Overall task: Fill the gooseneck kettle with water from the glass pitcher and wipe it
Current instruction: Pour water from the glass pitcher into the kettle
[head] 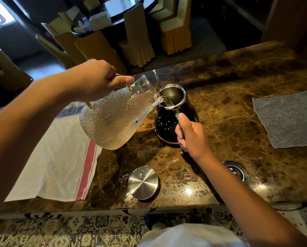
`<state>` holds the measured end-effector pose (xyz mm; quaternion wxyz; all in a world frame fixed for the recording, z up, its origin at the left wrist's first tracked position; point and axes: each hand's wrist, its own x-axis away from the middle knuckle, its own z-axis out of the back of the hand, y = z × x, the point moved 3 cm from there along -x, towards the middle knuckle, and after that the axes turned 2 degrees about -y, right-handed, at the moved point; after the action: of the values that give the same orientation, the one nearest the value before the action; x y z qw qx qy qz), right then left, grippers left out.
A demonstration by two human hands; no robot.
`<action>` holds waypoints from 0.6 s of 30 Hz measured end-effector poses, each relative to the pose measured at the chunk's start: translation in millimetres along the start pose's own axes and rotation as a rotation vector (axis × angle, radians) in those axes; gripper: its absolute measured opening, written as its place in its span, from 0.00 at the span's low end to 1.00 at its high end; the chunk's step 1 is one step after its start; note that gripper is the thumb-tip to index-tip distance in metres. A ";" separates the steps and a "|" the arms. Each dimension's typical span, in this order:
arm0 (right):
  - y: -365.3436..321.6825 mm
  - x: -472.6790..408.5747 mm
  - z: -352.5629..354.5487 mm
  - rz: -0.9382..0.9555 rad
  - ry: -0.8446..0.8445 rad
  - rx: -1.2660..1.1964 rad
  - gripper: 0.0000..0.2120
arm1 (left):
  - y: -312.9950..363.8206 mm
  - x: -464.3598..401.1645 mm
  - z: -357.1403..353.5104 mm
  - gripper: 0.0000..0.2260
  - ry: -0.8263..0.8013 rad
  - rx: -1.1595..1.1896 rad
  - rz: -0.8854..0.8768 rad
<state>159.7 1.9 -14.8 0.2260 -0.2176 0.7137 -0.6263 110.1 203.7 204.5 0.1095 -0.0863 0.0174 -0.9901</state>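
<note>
Here the left hand (pixel 97 78) grips the tilted glass pitcher (pixel 117 116), its spout over the open kettle (pixel 174 111) on the marble surface (pixel 229 77). The right hand (pixel 191 134) curls round the kettle's handle. The steel lid (pixel 143 182) lies nearer the person than the kettle, a grey cloth (pixel 289 118) to the kettle's right.

Dimpled glass pitcher (pixel 113 118), tilted in my grip, its spout over the open mouth of the black gooseneck kettle (pixel 174 114), upright on the table; steel lid (pixel 143 182) lies apart, nearer me.
</note>
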 end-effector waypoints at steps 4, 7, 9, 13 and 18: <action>-0.1 0.1 0.2 -0.006 -0.002 -0.004 0.41 | 1.8 0.8 0.4 0.40 -0.003 -0.013 -0.031; -0.4 0.1 0.5 -0.008 0.003 -0.001 0.41 | 1.9 1.7 0.8 0.42 0.002 -0.021 -0.046; -0.8 0.4 0.2 -0.008 0.003 -0.005 0.41 | 2.5 2.0 0.9 0.42 0.002 -0.024 -0.048; -0.9 0.9 0.3 -0.005 0.009 0.001 0.41 | 4.1 2.6 1.1 0.42 0.007 -0.025 -0.044; -1.5 1.1 0.4 -0.004 0.007 0.000 0.41 | 3.9 2.4 -0.3 0.42 0.008 -0.033 -0.045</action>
<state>159.1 0.7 -13.4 0.2223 -0.2166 0.7141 -0.6275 108.6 199.4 204.4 0.0858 -0.0847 0.0322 -0.9922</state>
